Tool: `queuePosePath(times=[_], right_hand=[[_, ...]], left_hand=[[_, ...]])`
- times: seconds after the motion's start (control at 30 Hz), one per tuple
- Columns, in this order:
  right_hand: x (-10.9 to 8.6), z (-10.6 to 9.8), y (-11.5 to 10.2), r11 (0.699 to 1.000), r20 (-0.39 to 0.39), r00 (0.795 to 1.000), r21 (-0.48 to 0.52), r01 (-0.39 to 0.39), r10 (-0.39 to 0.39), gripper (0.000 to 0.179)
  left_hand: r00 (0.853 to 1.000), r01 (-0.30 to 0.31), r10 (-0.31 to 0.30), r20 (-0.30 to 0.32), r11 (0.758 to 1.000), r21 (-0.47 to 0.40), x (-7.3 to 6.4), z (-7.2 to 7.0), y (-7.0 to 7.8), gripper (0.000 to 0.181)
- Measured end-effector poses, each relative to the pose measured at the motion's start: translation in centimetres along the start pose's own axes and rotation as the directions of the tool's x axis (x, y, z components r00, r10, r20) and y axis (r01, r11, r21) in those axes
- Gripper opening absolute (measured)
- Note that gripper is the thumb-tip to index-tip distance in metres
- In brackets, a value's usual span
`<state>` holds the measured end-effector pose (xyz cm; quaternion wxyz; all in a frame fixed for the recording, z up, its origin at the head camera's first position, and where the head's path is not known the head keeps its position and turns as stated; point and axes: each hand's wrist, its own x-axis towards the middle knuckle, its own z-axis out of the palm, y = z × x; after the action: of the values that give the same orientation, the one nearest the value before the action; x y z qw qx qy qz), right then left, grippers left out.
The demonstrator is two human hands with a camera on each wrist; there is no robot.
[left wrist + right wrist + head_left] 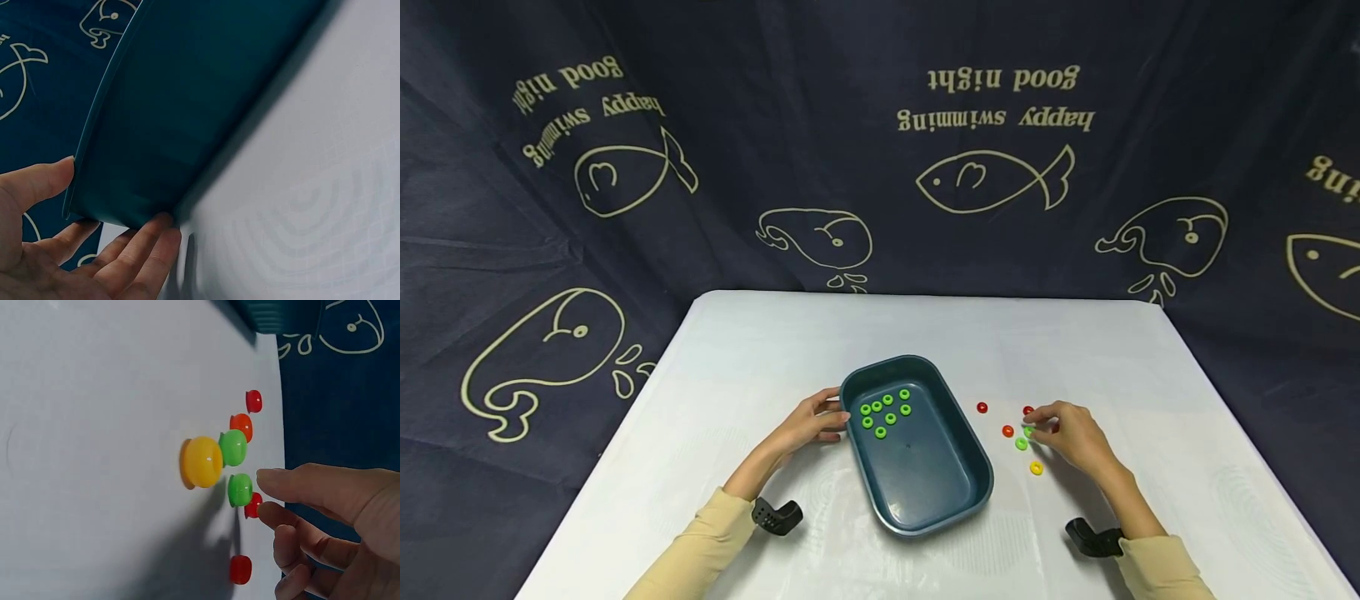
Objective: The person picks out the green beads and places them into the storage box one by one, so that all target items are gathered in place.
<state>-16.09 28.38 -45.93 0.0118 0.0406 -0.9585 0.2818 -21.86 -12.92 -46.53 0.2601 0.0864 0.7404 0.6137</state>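
Observation:
A dark teal tray [925, 467] stands on the white table, with several green rings [881, 432] grouped at its far left end. My left hand [811, 423] holds the tray at its left side, thumb at the rim [73, 178] and fingers against the outer wall. To the right of the tray, my right hand [1075, 437] hovers over loose rings. In the right wrist view its thumb and index finger stand apart with nothing between them, close to a green ring [240, 490] and a red ring [253, 505]. Another green ring [234, 447] lies beside them.
Near the right hand lie a yellow ring [1036, 468], an orange-red ring [1007, 431] and a red ring [982, 407]. Another red ring [240, 570] sits below the fingers' shadow in the right wrist view. A dark printed cloth [880, 167] hangs behind the table.

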Motion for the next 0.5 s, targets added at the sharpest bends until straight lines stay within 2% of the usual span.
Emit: queuePosePath(times=[0.27,0.5], right_hand=[[0.10,0.64,0.61,1.000,0.025,1.000,0.006,-0.007,0.007,0.016],[0.05,1.07,0.97,1.000,0.004,1.000,-0.020,-0.007,0.008,0.017]], left_hand=[[1.000,0.012,-0.012,-0.005,1.000,-0.007,-0.01,0.05,-0.13,0.065],[1.000,0.011,-0.011,-0.008,1.000,-0.013,-0.09,0.16,0.05,0.065]])
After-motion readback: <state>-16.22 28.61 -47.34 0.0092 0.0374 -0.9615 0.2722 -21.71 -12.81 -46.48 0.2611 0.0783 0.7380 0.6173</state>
